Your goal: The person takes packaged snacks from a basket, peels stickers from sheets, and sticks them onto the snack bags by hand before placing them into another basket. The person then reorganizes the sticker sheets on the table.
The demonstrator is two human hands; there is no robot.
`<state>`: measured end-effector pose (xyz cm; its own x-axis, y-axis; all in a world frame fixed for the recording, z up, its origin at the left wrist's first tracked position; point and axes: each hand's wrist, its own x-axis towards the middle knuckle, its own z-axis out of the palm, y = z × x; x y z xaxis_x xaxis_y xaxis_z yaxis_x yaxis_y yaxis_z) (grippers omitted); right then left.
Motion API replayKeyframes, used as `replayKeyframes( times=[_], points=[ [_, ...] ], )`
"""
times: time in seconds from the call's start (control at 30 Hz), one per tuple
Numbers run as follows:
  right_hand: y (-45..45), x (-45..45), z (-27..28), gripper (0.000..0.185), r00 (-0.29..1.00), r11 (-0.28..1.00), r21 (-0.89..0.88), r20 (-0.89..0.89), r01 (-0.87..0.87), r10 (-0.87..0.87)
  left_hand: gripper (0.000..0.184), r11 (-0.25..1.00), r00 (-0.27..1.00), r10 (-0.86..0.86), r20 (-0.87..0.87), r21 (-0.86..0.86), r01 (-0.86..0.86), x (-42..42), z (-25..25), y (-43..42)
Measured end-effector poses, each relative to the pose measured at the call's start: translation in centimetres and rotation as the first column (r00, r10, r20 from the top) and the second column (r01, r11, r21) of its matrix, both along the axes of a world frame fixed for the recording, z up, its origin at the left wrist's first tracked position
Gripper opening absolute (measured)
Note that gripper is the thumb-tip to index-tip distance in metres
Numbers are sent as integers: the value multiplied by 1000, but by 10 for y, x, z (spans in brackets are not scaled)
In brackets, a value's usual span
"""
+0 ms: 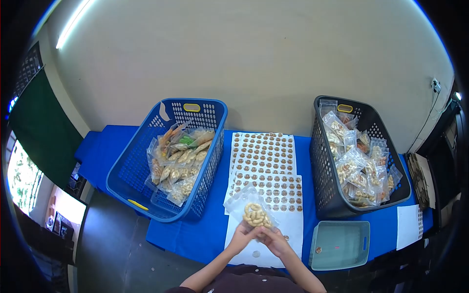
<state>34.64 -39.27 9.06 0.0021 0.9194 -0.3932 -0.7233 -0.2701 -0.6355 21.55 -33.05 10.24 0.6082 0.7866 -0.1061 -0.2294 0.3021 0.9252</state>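
Note:
Both hands meet at a clear plastic pouch (255,213) of pale, curved snack pieces, held above the sticker sheets. My left hand (242,238) grips its lower left edge, fingers closed. My right hand (274,240) is closed at its lower right edge, thumb and fingers pressed together. Whether the right fingers also hold a sticker cannot be made out. Under and behind the pouch lie white sheets of round brown stickers (264,156). The nearest sheet (239,253) is mostly bare, with a few round marks near the hands.
A blue basket (122,188) with several filled pouches (183,161) stands left; a black basket (326,207) with more pouches (359,168) stands right. A grey-green tray (337,261) holds a small round piece. Another sticker sheet (408,227) lies at the right on the blue tablecloth (215,234).

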Motion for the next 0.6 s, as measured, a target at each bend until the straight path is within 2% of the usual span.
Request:
replayKeyframes(
  times=[0.03, 0.1, 0.2, 0.23, 0.27, 0.33, 0.37, 0.47, 0.57, 0.6],
  points=[
    [1, 0, -4, 29, 983, 995, 8, 155, -102, 100, 37, 997, 997, 70, 21, -45, -69, 0, -3, 4],
    [9, 2, -21, 32, 850, 954, -20, 448, -299, 276, 27, 970, 976, 212, 50, -136, -203, -6, -11, 15],
    [27, 19, -46, 34, 732, 816, 25, 458, -578, 505, 23, 926, 936, 350, 43, -163, -339, -17, -2, 25],
    [34, 28, -48, 34, 642, 787, -110, 517, -607, 567, 24, 911, 924, 378, 59, -203, -360, -21, -1, 28],
    [42, 37, -71, 33, 596, 781, -184, 551, -597, 585, 23, 917, 937, 348, 35, -219, -332, -27, 1, 29],
    [62, 55, -126, 36, 663, 864, -193, 570, -465, 484, 23, 926, 958, 286, -8, -255, -279, -41, 7, 28],
    [75, 62, -159, 38, 660, 903, -199, 625, -381, 416, 25, 949, 977, 203, -64, -233, -213, -47, 9, 27],
    [105, 59, -165, 39, 223, 965, -220, 943, -143, 248, 27, 988, 976, 91, -196, -105, -113, -54, 24, 22],
    [115, 43, -164, 44, -117, 961, -275, 955, -15, 271, 30, 957, 964, 237, -119, -144, -253, -45, 25, 23],
    [113, 40, -166, 46, -184, 971, -238, 955, -17, 231, 31, 940, 954, 283, -96, -171, -296, -43, 26, 24]
  ],
)
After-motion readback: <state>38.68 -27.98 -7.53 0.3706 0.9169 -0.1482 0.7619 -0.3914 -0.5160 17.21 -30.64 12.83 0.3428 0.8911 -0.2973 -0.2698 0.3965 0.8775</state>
